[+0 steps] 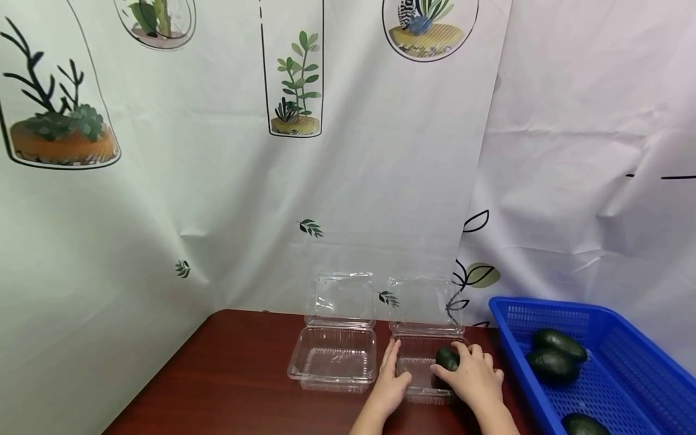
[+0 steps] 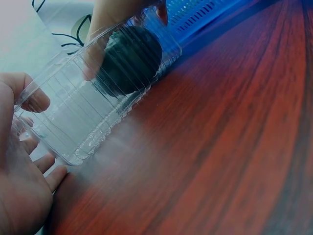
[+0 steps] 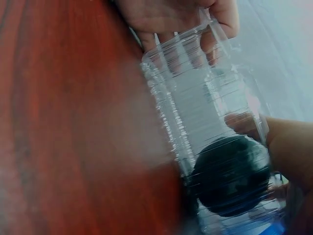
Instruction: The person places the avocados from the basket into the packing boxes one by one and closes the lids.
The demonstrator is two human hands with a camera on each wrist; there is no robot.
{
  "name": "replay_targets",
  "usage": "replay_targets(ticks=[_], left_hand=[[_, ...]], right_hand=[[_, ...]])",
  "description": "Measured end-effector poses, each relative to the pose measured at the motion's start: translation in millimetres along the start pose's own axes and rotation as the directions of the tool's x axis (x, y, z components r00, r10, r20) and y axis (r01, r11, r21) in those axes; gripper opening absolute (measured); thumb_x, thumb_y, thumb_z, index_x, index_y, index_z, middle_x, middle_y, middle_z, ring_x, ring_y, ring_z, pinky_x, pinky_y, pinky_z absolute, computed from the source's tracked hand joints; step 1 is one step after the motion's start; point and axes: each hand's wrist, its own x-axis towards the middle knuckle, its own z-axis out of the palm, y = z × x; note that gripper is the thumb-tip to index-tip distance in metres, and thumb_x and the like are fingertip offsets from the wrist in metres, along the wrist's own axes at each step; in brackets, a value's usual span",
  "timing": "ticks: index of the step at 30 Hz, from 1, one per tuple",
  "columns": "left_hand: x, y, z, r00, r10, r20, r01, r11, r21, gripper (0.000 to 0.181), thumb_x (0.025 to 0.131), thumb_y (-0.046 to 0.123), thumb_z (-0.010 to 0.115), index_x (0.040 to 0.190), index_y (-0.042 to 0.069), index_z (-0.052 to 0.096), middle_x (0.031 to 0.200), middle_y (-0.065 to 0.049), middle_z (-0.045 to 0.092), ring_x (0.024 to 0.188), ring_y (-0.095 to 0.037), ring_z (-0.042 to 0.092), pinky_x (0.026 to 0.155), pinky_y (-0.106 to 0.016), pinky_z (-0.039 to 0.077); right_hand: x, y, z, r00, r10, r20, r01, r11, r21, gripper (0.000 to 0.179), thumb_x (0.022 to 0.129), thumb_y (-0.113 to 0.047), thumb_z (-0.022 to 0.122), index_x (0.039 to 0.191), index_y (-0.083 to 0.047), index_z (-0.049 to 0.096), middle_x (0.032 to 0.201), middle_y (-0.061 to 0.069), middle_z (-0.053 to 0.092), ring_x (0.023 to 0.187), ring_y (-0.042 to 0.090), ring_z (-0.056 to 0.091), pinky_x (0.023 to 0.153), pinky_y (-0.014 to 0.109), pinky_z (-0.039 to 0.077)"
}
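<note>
A dark green avocado [image 1: 447, 357] stands at the right end inside the right-hand clear plastic clamshell container [image 1: 415, 370]. My right hand [image 1: 477, 377] holds it from above, thumb on its near left side and fingers on the far side. Through the ribbed wall, the left wrist view shows the avocado [image 2: 131, 61] low in the container. At the container's left end is my left hand [image 1: 388, 386]. Its thumb [image 2: 36, 99] hooks over the rim while the other fingers lie along the outside, the wall between them. The container's lid [image 1: 426, 305] stands raised at the back.
Left of it sits a second clamshell container [image 1: 333, 361], lid up, with nothing inside. A blue plastic basket [image 1: 625, 362] with several avocados [image 1: 553, 365] stands close on the right. Behind the dark red wooden table [image 1: 244, 362] hangs a plant-printed white cloth [image 1: 380, 181].
</note>
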Motion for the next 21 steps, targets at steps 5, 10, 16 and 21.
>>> replay_targets(ticks=[5,10,16,21], left_hand=[[0.5,-1.1,-0.2,1.000,-0.001,-0.003,0.001,1.000,-0.001,0.077,0.069,0.003,0.053,0.143,0.000,0.030,0.150,-0.020,0.018,0.134,-0.041,0.017,0.100,-0.056,0.022],[2.2,-4.3,-1.5,1.000,-0.004,-0.016,0.004,1.000,0.004,0.077,0.069,0.002,0.053,0.143,0.000,0.031,0.149,-0.020,0.019,0.133,-0.040,0.019,0.100,-0.054,0.023],[1.9,-6.6,-2.4,1.000,0.000,-0.027,0.000,1.000,0.000,0.075,0.069,0.001,0.053,0.142,0.000,0.032,0.149,-0.020,0.020,0.133,-0.039,0.019,0.100,-0.054,0.022],[0.5,-6.6,-3.2,1.000,-0.005,-0.026,0.005,1.000,0.001,0.075,0.070,0.002,0.053,0.141,-0.001,0.032,0.149,-0.022,0.019,0.133,-0.041,0.019,0.100,-0.055,0.022]], right_hand=[[2.8,-6.8,-10.1,1.000,-0.022,0.006,0.022,1.000,-0.001,0.084,0.070,-0.063,0.066,0.124,0.000,0.054,0.110,0.026,0.050,0.102,0.045,0.044,0.079,0.061,0.034],[12.0,-20.8,-39.6,0.996,-0.087,0.006,0.087,0.996,0.034,0.071,0.079,-0.056,0.063,0.123,-0.001,0.054,0.115,0.027,0.051,0.106,0.045,0.045,0.081,0.058,0.038],[29.6,-33.4,-104.1,0.989,-0.148,-0.004,0.148,0.985,0.091,0.066,0.086,-0.050,0.056,0.130,-0.002,0.048,0.121,0.029,0.051,0.109,0.048,0.043,0.082,0.060,0.038],[46.8,-20.9,-156.1,0.980,-0.191,0.054,0.189,0.981,0.043,0.063,0.087,-0.044,0.057,0.126,0.004,0.047,0.116,0.031,0.053,0.102,0.047,0.050,0.078,0.057,0.041]])
